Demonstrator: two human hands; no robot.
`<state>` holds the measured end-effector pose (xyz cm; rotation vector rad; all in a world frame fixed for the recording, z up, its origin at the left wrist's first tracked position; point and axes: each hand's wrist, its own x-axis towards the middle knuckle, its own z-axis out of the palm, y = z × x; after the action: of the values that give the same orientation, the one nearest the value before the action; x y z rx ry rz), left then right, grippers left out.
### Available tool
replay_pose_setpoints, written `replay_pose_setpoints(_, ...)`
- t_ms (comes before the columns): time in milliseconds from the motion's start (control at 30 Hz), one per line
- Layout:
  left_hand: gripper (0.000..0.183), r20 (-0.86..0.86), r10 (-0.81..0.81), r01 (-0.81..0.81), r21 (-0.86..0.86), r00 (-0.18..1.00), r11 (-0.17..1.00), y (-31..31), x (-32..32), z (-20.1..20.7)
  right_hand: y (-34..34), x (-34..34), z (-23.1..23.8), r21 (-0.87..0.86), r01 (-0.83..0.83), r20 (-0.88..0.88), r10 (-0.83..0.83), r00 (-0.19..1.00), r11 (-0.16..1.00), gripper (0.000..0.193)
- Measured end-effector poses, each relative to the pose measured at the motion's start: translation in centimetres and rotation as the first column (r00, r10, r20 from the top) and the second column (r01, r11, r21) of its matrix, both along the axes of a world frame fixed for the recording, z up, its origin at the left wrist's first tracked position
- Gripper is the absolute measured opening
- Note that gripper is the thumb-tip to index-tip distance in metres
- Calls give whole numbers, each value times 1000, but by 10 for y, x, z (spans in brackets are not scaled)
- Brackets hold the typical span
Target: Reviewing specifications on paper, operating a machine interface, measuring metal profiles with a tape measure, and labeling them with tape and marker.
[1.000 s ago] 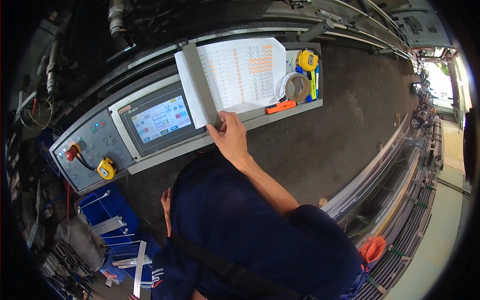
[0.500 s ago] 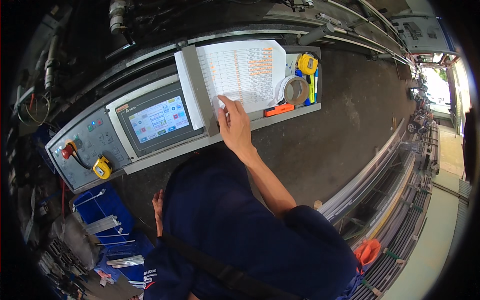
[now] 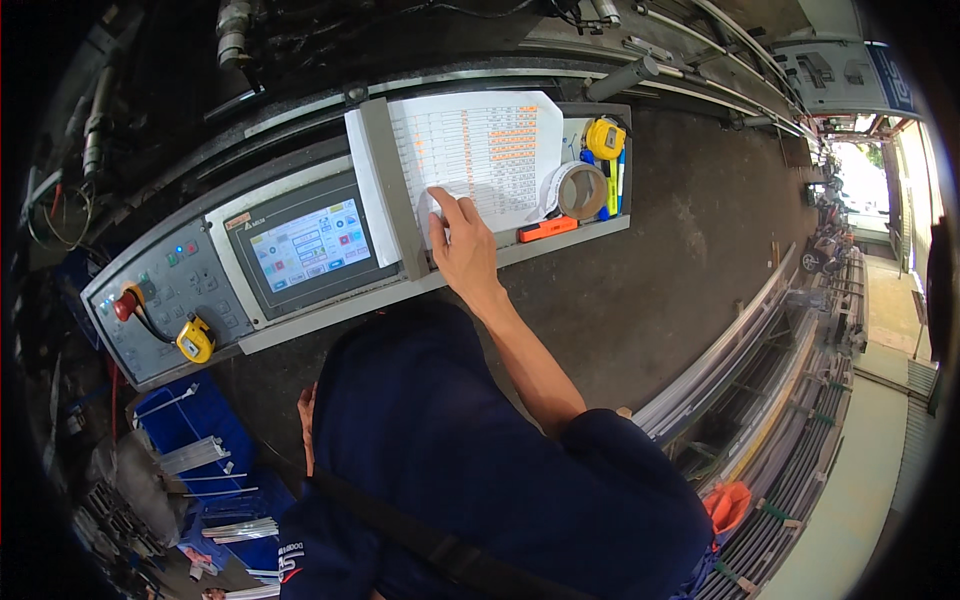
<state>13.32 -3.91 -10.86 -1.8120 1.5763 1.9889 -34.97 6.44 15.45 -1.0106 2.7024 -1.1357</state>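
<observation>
My right hand (image 3: 462, 248) reaches forward onto a white printed sheet (image 3: 495, 150) with a table and orange-marked cells. Its index finger rests on the sheet's lower left part and it holds nothing. The sheet lies on a grey machine console (image 3: 560, 245), beside a grey upright divider (image 3: 385, 185). Left of the divider is a lit touchscreen (image 3: 308, 243). My left hand (image 3: 306, 428) shows only as an edge beside my dark blue shirt, near a blue crate (image 3: 195, 430); its fingers are hidden.
A tape roll (image 3: 580, 190), a yellow tape measure (image 3: 604, 138), pens (image 3: 612, 185) and an orange marker (image 3: 547, 229) lie right of the sheet. A button panel with a red knob (image 3: 125, 303) and a yellow switch (image 3: 195, 340) sits left. Metal profiles (image 3: 720, 375) lie at right.
My right hand has slid from the sheet's lower edge by the divider up onto the table, index finger stretched out. The view has shifted slightly.
</observation>
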Motion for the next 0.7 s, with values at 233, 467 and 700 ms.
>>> replay_pose_setpoints(233,52,27,8,-8,-10,1000,1000,-10,7,-10,0,-2,0,-30,-21,-49,20,999,999,34)
replay_pose_setpoints(467,53,3,93,-92,-18,996,996,-5,-5,-2,-8,-7,4,1,-87,-229,85,970,996,29)
replay_pose_setpoints(700,52,58,18,-16,-41,998,999,-8,-16,13,4,-36,16,-1,-221,-199,216,956,975,23)
